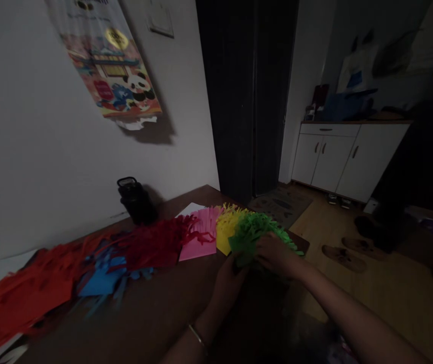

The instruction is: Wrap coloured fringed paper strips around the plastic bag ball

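Observation:
Green fringed paper (260, 225), cut into many thin strips, lies at the right end of a dark table. My left hand (230, 280), with a bangle on the wrist, grips its lower left edge. The fingers of my right hand (277, 255) are closed on its lower right part, and the fingertips are partly hidden. Yellow fringed paper (223, 232) sits just left of the green, partly under it. Beside that are pink fringed paper (201, 242) and dark red fringed paper (156, 245).
Blue fringed paper (100, 278) and red-orange fringed paper (38, 283) spread over the table's left side. A black bottle (136, 202) stands by the wall. Slippers (343, 258) lie on the floor to the right, before a white cabinet (326, 156).

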The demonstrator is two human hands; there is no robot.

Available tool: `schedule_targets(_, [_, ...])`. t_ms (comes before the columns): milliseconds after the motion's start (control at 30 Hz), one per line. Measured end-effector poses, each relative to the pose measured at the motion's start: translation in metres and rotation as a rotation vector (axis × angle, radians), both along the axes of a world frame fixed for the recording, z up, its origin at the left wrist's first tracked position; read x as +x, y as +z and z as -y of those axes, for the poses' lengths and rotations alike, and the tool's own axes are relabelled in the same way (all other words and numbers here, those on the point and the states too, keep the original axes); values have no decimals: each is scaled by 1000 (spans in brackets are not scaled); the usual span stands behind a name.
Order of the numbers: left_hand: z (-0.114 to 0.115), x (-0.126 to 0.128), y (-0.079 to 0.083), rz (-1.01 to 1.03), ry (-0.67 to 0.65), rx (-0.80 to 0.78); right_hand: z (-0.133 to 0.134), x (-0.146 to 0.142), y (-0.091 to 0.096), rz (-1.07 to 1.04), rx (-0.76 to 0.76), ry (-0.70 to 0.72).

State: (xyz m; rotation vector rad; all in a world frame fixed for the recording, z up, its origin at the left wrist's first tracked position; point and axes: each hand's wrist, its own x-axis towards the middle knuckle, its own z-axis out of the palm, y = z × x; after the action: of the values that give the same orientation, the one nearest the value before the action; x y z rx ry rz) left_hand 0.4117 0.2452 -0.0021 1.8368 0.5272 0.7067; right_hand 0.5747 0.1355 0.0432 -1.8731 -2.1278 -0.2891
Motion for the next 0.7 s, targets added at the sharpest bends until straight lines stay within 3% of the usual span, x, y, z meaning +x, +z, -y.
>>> schedule_targets(433, [2, 0, 4, -14, 0, -29, -4, 7, 9, -80, -69, 89])
schedule_targets(700, [5, -2, 14, -22, 3, -32, -7, 4, 22, -135, -57, 33])
